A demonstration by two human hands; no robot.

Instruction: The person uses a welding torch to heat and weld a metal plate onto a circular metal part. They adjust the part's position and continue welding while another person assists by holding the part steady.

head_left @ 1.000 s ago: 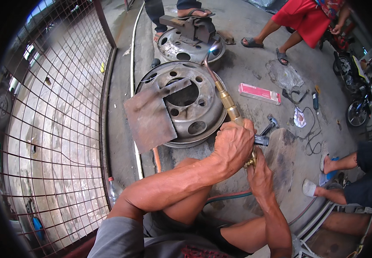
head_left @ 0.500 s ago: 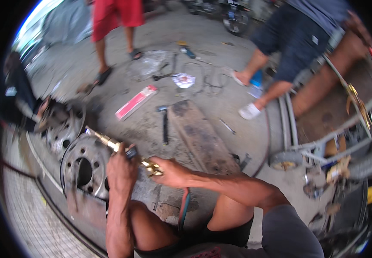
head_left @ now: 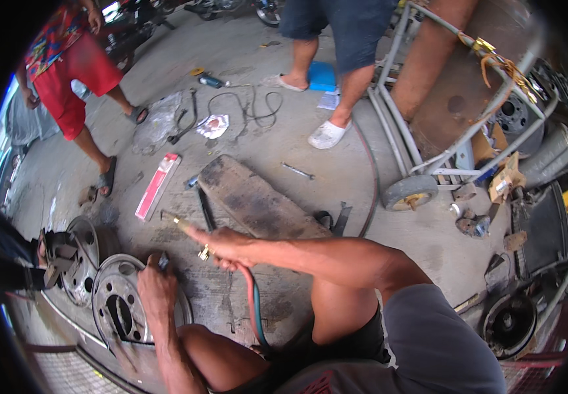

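Note:
My right hand [head_left: 225, 244] grips a brass cutting torch [head_left: 182, 224], its tip pointing up-left; red and teal hoses [head_left: 255, 305] run from it down between my legs. No flame is visible at the tip. My left hand [head_left: 157, 284] is closed on a small dark object [head_left: 163, 261], resembling a lighter, beside the steel truck wheel [head_left: 105, 289]. A second wheel [head_left: 85, 230] stands behind that one, with dark steel pieces [head_left: 62, 258] by it and another person's foot close at the left.
Two people's legs [head_left: 79, 98] [head_left: 346, 92] stand ahead. A worn plank [head_left: 251, 197], hammer [head_left: 205, 207], pink-and-white box [head_left: 157, 187], wrench [head_left: 297, 171] and cables [head_left: 261, 111] lie on the concrete. A wheeled metal cart [head_left: 412, 190] with hoses and assorted parts is at right.
My view has swung right. My hands have parted: my right hand has carried the torch rightward, while my left hand has moved down with the small object. The flame seen earlier is not visible.

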